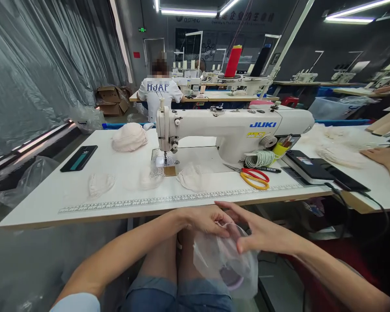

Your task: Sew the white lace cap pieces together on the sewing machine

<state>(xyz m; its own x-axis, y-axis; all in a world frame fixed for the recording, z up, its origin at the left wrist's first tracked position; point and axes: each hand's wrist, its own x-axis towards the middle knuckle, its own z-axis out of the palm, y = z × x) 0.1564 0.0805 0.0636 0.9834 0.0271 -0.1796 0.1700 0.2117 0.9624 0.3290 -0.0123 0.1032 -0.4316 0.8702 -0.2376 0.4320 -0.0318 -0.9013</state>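
Observation:
Over my lap hangs a clear plastic bag [204, 255], just below the table's front edge. Through its film shows a purple, ring-shaped thing [235, 284], too blurred to name. My left hand [209, 220] is closed at the bag's mouth, its fingers curled on the film. At the other side of the mouth is my right hand [253, 227], thumb and fingers spread apart, the thumb touching the bag. Beyond the hands, pale lace-edged fabric pieces [191, 177] lie in front of a white JUKI sewing machine [195, 125]; one piece [152, 175] is near its needle.
A stack of pale pieces [129, 138] and a phone [79, 158] lie left. Scissors [253, 177], a cord coil [259, 159] and a black notebook [308, 167] lie right. A ruler strip [182, 198] runs along the front. Another person's hand [381, 158] rests far right.

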